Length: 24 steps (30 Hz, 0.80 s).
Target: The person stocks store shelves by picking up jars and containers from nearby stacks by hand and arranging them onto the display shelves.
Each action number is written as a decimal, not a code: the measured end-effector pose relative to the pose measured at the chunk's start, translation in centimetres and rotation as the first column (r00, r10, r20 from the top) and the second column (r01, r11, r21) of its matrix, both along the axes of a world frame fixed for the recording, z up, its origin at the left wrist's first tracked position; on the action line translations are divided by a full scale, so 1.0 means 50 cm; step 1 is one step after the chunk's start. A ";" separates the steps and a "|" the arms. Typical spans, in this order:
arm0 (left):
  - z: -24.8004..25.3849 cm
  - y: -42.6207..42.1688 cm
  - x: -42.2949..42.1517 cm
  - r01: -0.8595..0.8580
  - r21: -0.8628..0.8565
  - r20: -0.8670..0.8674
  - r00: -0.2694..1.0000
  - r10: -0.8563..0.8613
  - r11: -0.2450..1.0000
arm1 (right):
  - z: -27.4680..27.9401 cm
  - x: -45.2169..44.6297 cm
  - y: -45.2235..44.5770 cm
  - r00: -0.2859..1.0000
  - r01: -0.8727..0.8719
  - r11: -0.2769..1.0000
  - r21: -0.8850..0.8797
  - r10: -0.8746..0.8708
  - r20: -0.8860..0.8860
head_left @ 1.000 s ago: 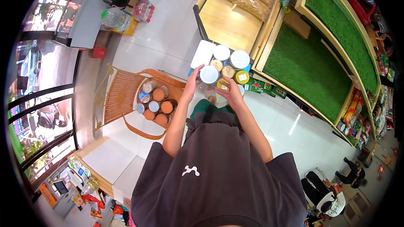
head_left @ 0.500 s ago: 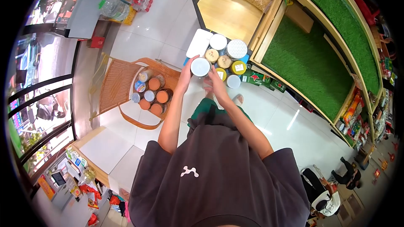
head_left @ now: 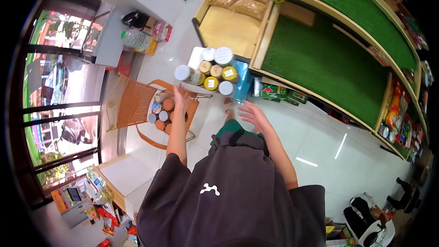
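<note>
A clear jar with a pale lid (head_left: 182, 72) stands at the left end of a group of lidded jars. My left hand (head_left: 180, 98) is just below that jar, fingers stretched out, holding nothing; I cannot tell whether a fingertip touches it. To the right, my right hand (head_left: 254, 115) hangs in the air with its fingers spread. Nearest it are a blue surface (head_left: 242, 82) under the jars and another pale-lidded jar (head_left: 226, 88). Yellow-lidded jars (head_left: 211, 83), tan-lidded jars (head_left: 205, 67) and a wide white-lidded jar (head_left: 223, 56) make up the rest of the group.
A wicker chair (head_left: 132, 105) at the left bears several jars with orange lids (head_left: 168, 104) and other lids. Behind stands a wooden display with bagged goods (head_left: 249, 9). Green turf shelves (head_left: 320, 55) run along the right, with green boxes (head_left: 270, 90) at their foot.
Both hands have let go of the pale-lidded jar, which now stands at the group's left end. My hands have moved apart, the right one away to the right. The camera view has shifted.
</note>
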<state>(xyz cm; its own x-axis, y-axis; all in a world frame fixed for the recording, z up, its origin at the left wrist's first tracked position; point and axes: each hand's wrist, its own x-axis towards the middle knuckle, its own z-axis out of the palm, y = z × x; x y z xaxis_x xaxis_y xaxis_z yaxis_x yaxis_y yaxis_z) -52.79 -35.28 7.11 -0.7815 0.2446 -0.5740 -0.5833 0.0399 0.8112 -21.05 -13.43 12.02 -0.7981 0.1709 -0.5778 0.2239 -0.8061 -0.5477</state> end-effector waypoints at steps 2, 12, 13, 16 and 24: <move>-0.077 -0.010 0.052 -0.225 -0.123 -0.254 0.949 0.188 0.967 | -0.060 0.181 0.040 0.972 0.216 0.976 -0.003 -0.215 0.094; -0.060 0.389 0.474 0.760 -0.596 0.163 -0.202 -0.966 -0.260 | -0.076 1.064 -0.095 -0.622 0.732 -0.546 0.407 -0.780 0.072; -0.032 0.465 0.520 0.609 -0.718 0.073 -0.416 -0.907 -0.337 | -0.067 1.089 -0.130 -0.719 0.657 -0.646 0.388 -0.692 0.065; -0.054 0.662 0.626 0.613 -0.720 -0.108 -0.561 -0.820 -0.325 | -0.076 1.106 -0.203 -0.794 0.591 -0.740 0.321 -0.603 0.071; -0.062 0.928 0.950 0.742 -0.573 -0.301 -0.585 -0.753 -0.348 | -0.210 0.959 -0.148 -0.559 0.804 -0.593 0.041 -0.732 0.390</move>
<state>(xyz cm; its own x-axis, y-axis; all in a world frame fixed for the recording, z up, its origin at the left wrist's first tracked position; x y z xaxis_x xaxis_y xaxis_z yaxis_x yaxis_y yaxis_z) -5.29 11.10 4.01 0.4509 0.8242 -0.3428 0.6363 -0.0275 0.7709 26.91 -20.84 1.49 0.4677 0.2885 -0.8355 -0.8836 0.1296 -0.4499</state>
